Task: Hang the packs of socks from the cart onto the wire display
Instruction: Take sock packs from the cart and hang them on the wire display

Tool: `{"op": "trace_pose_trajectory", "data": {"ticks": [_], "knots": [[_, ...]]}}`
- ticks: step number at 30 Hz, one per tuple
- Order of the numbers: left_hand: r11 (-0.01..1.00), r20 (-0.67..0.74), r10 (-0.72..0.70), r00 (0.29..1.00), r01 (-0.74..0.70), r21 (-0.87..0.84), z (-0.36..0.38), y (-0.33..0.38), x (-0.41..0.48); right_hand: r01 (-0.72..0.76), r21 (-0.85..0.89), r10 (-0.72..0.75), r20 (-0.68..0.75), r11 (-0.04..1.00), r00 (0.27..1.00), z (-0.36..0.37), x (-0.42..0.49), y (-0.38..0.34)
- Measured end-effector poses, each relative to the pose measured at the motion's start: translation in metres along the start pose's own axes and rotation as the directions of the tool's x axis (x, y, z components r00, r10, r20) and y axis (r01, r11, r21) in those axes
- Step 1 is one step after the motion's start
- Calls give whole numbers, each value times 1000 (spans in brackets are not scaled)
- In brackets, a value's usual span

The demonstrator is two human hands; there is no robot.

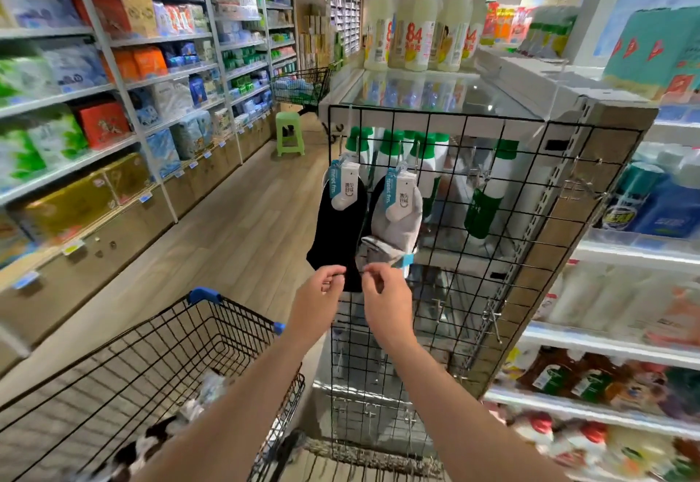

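Observation:
Two packs of socks hang side by side on hooks of the black wire display (488, 216): a black pack (337, 239) on the left and a grey pack (401, 220) on the right, each with a white and teal label. My left hand (322, 292) is curled just below the black pack, its fingertips at the sock's toe. My right hand (384, 292) is pinched right under the grey pack's lower edge. Whether either hand grips a pack is unclear. The wire cart (159, 352) sits at lower left with more sock packs (151, 443) in its bottom.
Bare hooks (492, 320) stick out of the grid lower down and to the right. Behind the grid are green-capped bottles (488, 197) and a shelf end. Stocked shelves line both sides, with a green stool (289, 133) and a second cart (303, 85) down the aisle.

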State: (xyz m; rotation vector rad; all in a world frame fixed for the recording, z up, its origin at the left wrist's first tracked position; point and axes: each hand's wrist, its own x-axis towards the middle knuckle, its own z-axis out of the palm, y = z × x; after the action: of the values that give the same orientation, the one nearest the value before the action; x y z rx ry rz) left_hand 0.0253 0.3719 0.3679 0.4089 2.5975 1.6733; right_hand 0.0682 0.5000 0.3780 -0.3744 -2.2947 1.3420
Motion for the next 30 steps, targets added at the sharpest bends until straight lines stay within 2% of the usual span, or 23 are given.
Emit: {"op": "trace_pose_trajectory", "data": {"ticks": [3,6,9,12,16,20,26,28,30], "knots": [[989,8,-107,994,106,101,-18,-52,-34,-95,-30,98,152,995,984,37,-27,14],[960,-4,-223,975,220,173,-41,-96,-63,-166,-76,182,319,983,930,85,-50,24],[928,-28,-351,936,352,122,-71,-142,-82,-160,-165,225,544,973,808,139,-71,25],[846,-41,-530,847,532,46,-104,-202,-102,-164,-207,262,670,964,694,196,-86,24],[688,-50,-724,688,725,11,-133,-293,-132,-149,-294,323,729,944,604,278,-97,33],[610,-84,-792,604,790,-69,-156,-353,-143,-160,-411,438,784,898,441,358,-110,54],[442,-75,-897,436,884,-153,-161,-436,-158,-79,-507,509,820,858,261,455,-144,100],[426,-84,-905,418,889,-165,-160,-461,-164,-95,-533,540,811,841,227,480,-155,117],[458,-121,-888,443,874,-161,-158,-478,-169,-154,-564,584,781,812,222,501,-167,134]]}}
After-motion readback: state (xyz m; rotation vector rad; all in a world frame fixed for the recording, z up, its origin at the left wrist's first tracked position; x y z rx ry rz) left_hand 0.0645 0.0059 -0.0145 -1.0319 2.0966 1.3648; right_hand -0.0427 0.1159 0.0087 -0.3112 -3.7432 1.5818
